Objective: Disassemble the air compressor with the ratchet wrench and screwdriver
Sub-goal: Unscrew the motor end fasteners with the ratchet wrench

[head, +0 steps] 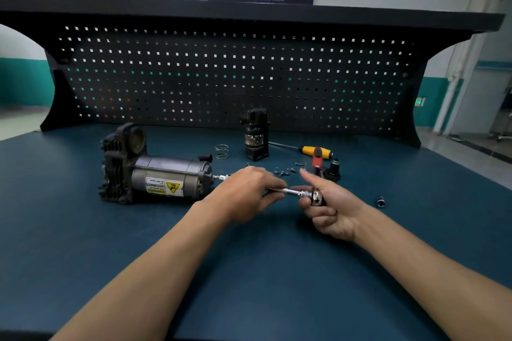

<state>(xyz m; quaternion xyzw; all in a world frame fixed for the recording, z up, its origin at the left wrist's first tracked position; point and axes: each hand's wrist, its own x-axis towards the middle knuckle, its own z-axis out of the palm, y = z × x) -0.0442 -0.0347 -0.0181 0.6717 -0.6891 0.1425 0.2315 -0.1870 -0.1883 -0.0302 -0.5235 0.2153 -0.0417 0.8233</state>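
Head view: left hand (249,194) pinches the ratchet wrench (293,191) extension, prob. to hold it in line w/ the bolt at the motor end; right hand (329,210) curls round the ratchet head, set to swing (my guess); air compressor (155,171) lies on its side on the bench (83,230), left of both hands; grey motor can, yellow warning label, black finned housing; loose screws (285,171) behind the hands.

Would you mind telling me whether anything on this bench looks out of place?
No damage shows, but loose screws lie scattered on the bench near the screwdriver, a spring lies alone beyond the compressor, and one small metal fitting lies apart at the right, easy to lose.
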